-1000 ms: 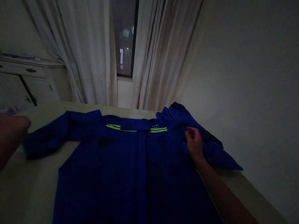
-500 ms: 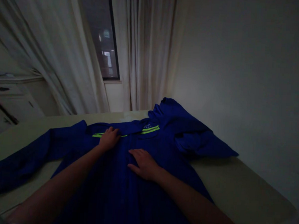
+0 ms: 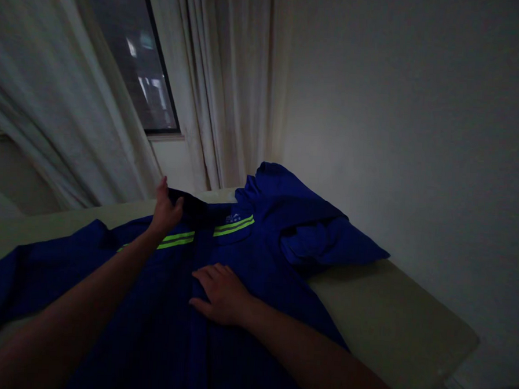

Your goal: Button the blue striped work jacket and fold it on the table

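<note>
A dark blue work coverall (image 3: pixel 256 258) lies spread on the table, with neon yellow reflective stripes (image 3: pixel 234 227) across its chest. My left hand (image 3: pixel 166 210) pinches the dark collar edge (image 3: pixel 190 205) and lifts it off the chest, showing its dark underside. My right hand (image 3: pixel 220 294) rests flat on the front of the garment, below the stripes, holding nothing. The far sleeve (image 3: pixel 326 241) lies folded and bunched at the right. The lower part of the coverall runs out of view at the bottom.
The pale table top (image 3: pixel 387 317) shows to the right of the coverall, and its edge runs down towards the bottom right. Beyond it hang cream curtains (image 3: pixel 221 88) beside a dark window (image 3: pixel 131 54). A plain wall (image 3: pixel 398 109) stands on the right.
My left hand has moved up from the stripes to the collar and lifted its edge. My right hand has barely moved on the chest. The whole view has shifted, with the coverall further left.
</note>
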`<state>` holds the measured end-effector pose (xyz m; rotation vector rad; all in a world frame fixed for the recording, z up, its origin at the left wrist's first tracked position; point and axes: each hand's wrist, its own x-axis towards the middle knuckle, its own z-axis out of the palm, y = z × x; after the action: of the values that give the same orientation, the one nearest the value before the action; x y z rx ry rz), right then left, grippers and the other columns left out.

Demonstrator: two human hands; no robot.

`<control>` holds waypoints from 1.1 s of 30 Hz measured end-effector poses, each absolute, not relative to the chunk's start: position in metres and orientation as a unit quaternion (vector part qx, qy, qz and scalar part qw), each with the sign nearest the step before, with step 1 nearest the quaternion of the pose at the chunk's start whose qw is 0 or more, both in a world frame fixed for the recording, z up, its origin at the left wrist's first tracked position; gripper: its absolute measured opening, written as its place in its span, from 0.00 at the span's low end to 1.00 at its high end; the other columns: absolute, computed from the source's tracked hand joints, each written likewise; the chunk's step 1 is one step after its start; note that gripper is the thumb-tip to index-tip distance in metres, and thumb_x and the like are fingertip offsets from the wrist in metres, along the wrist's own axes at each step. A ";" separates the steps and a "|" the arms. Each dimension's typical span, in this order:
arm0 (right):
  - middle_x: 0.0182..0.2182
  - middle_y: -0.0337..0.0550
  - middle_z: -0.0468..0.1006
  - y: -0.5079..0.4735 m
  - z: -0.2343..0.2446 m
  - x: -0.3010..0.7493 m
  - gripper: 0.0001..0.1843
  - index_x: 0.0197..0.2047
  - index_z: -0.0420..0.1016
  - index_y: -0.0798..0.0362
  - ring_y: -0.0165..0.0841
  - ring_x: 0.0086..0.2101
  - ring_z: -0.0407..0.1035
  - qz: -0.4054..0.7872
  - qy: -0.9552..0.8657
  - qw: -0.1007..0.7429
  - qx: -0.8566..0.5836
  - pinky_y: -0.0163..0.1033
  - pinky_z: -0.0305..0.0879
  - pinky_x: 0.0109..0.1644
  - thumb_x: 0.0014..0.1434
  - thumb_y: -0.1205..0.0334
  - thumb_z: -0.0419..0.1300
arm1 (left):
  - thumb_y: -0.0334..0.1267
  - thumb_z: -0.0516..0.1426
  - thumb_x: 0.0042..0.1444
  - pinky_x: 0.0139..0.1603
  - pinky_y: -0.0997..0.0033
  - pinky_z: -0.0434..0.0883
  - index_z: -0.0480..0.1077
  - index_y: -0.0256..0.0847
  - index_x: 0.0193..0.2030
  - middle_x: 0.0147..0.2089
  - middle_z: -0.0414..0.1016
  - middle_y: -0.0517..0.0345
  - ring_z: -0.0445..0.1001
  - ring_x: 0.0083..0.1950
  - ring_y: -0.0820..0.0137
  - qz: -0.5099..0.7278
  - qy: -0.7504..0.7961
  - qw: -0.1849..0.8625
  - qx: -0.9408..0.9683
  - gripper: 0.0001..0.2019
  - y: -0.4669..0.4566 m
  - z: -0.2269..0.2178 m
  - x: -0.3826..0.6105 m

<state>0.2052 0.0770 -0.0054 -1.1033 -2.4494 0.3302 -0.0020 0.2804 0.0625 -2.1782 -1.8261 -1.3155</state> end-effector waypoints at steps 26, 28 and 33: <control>0.55 0.50 0.76 0.081 -0.002 0.199 0.28 0.63 0.68 0.53 0.46 0.52 0.68 0.095 -0.879 0.227 -0.408 0.53 0.67 0.56 0.69 0.42 0.57 | 0.45 0.52 0.64 0.55 0.63 0.72 0.76 0.40 0.52 0.53 0.79 0.44 0.78 0.54 0.57 -0.127 -0.615 -0.027 -0.778 0.18 0.301 -0.001 0.003; 0.55 0.50 0.76 0.081 -0.004 0.199 0.28 0.63 0.68 0.53 0.45 0.52 0.68 0.094 -0.878 0.232 -0.409 0.53 0.67 0.57 0.69 0.43 0.58 | 0.45 0.55 0.62 0.51 0.65 0.73 0.76 0.40 0.48 0.51 0.81 0.46 0.79 0.51 0.59 -0.147 -0.641 -0.046 -0.752 0.15 0.303 0.001 0.005; 0.55 0.49 0.75 0.081 -0.003 0.200 0.28 0.63 0.68 0.52 0.45 0.52 0.67 0.103 -0.878 0.226 -0.408 0.52 0.67 0.56 0.68 0.43 0.59 | 0.45 0.54 0.63 0.51 0.64 0.73 0.76 0.44 0.46 0.51 0.81 0.50 0.79 0.50 0.59 -0.158 -0.612 -0.047 -0.773 0.13 0.295 0.002 0.000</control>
<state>0.2001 0.0814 -0.0033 -1.1259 -2.4224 0.2840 -0.0001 0.2945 0.0017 -2.5050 -1.9823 -0.5133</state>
